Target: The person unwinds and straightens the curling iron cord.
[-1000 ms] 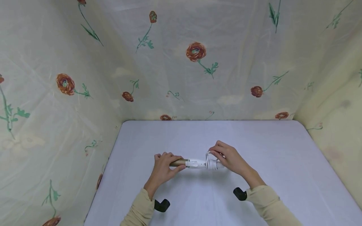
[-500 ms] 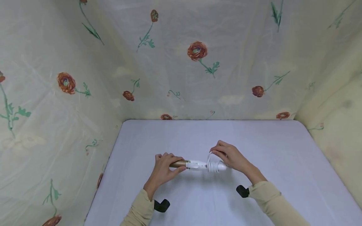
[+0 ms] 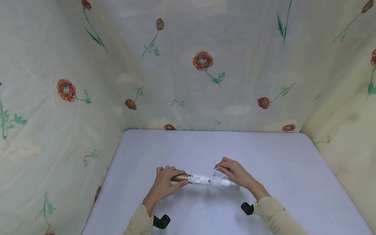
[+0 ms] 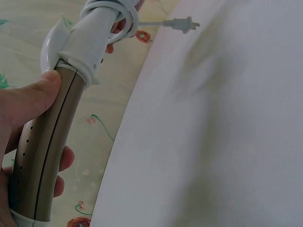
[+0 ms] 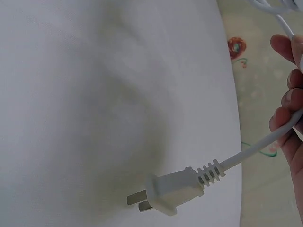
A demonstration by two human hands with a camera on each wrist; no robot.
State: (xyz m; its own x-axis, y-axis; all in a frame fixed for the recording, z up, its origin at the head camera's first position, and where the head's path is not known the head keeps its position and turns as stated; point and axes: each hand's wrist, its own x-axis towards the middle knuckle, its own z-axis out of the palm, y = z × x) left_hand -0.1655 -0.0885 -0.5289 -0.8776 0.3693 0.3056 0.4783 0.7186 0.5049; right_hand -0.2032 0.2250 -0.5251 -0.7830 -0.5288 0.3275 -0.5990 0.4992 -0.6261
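Observation:
A hair curling iron with a gold-brown barrel (image 4: 49, 142) and a white handle (image 3: 226, 182) is held level over the table. My left hand (image 3: 165, 182) grips the barrel, thumb near the white clamp lever (image 4: 51, 47) and fingers curled beneath. Several turns of white cord (image 3: 216, 182) wrap the handle. With thumb and fingertips, my right hand (image 3: 236, 173) pinches the cord just above these turns. From that hand, in the right wrist view, the cord's free end runs down to a two-pin plug (image 5: 175, 189), which hangs over the table.
The white-covered table (image 3: 188, 150) spreads beneath both hands. Flower-printed curtains (image 3: 176, 75) enclose it at the back and on both sides. A black wrist mount (image 3: 161, 222) shows at the left sleeve, another black mount (image 3: 247, 208) at the right.
The head view has tilted up a little, so everything sits lower. My right hand has shifted slightly around the handle with the cord, and more of the handle's end shows. The left grip is unchanged.

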